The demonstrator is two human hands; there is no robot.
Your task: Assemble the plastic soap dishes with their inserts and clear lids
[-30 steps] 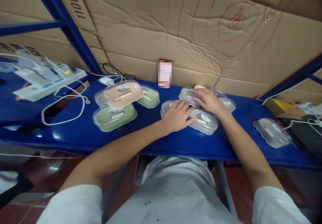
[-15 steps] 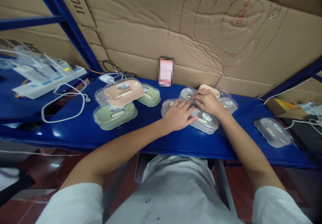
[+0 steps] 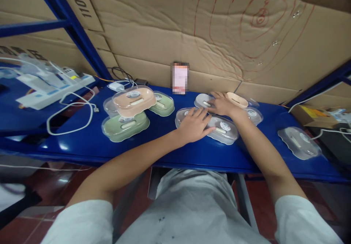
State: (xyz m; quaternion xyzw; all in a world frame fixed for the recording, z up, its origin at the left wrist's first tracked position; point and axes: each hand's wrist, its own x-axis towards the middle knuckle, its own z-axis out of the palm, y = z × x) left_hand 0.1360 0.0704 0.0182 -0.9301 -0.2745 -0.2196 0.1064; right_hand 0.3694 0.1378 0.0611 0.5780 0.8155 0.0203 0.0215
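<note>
hands: left hand point(image 3: 194, 126) flat on clear lid point(image 3: 184, 115); right hand point(image 3: 222, 105) open, fingers on far lid point(image 3: 202, 100) beside peach tray point(image 3: 237, 99). table point(image 3: 164, 152) centre. three lidded boxes point(image 3: 128, 114) stacked left; loose lids remain right point(image 3: 298, 143).

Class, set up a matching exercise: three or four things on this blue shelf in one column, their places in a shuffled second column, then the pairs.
Things:
1. peach box
2. white cable
3. left hand
4. lone clear lid

Places:
A. far right of the shelf
B. flat on a clear lid at the centre
C. stacked on other boxes
D. looped at the left end

Pairs: 1-C, 2-D, 3-B, 4-A
</note>
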